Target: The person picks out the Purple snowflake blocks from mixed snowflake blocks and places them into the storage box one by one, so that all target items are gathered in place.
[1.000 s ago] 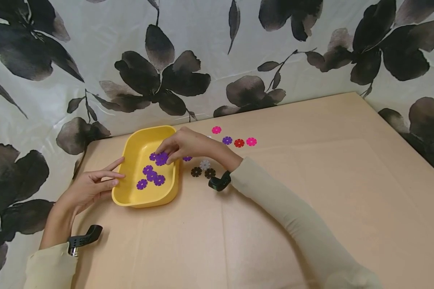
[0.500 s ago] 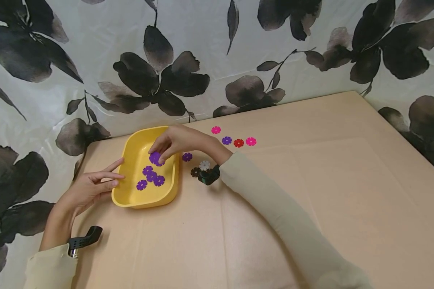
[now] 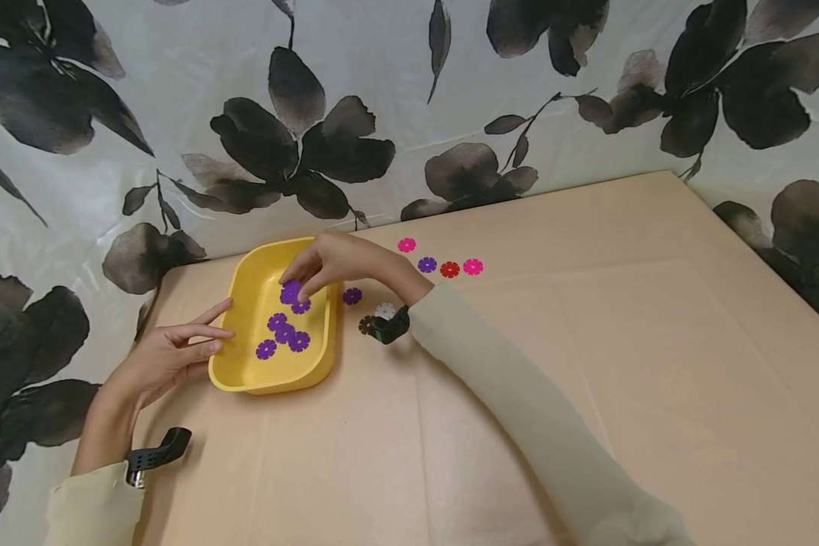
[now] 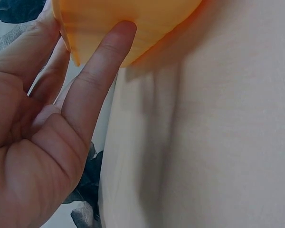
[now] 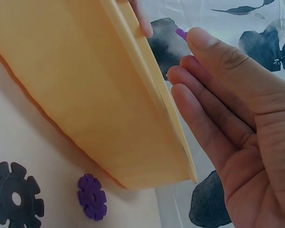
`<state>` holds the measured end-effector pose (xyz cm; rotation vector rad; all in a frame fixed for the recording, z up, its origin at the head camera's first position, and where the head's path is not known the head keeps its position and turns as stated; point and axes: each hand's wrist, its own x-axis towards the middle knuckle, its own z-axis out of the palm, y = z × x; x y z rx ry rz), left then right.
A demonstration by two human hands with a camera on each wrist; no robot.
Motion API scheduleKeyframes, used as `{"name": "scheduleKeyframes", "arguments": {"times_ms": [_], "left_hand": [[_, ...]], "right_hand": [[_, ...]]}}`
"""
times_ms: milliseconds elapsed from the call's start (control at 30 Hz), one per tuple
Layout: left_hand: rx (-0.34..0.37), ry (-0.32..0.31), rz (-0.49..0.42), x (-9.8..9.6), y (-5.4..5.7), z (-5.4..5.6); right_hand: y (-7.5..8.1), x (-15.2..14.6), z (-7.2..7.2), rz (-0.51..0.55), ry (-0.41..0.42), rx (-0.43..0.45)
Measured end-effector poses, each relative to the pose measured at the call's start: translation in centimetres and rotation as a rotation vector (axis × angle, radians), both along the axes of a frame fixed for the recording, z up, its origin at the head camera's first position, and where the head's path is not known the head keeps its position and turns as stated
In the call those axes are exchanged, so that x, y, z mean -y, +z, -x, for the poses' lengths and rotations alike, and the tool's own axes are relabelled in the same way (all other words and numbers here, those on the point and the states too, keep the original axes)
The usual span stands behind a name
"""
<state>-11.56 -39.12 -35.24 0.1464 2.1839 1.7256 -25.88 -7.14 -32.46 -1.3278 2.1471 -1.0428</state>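
Observation:
A yellow tray (image 3: 319,364) stands on the left part of the table. Several purple notched discs (image 3: 284,334) lie inside it. My right hand (image 3: 337,262) is over the tray's far right part, pinching a purple notched disc (image 3: 290,293) between thumb and fingertips. Only a sliver of that held disc (image 5: 181,33) shows beyond the thumb in the right wrist view. My left hand (image 3: 171,353) touches the tray's left side with extended fingers. In the left wrist view, one straight fingertip (image 4: 123,35) rests against the tray's outer wall.
Right of the tray are a purple disc (image 3: 352,296), a white disc (image 3: 385,310) and a dark disc (image 3: 365,324) partly behind the wrist strap. Farther back lie pink, purple and red discs (image 3: 450,269). Floral cloth (image 3: 355,152) hangs behind the table (image 3: 519,364).
My right hand has shifted slightly left over the tray, carrying the pinched purple disc along. The purple disc outside the tray shows more fully. My left hand keeps its place.

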Motion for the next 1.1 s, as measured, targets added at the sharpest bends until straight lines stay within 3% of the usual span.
{"name": "scheduleKeyframes", "arguments": {"times_ms": [300,667,1100], "left_hand": [[0.001,0.001,0.001,0.1,0.0,0.0],[0.001,-0.004,-0.025,0.1,-0.1,0.0],[0.005,-0.004,-0.025,-0.1,0.1,-0.1]], "right_hand": [[-0.1,0.8,1.0,0.0,-0.028,-0.007],[-1.0,1.2,2.3,0.06,-0.127,0.079],[-0.8,2.3,3.4,0.071,-0.202,0.065]]}}
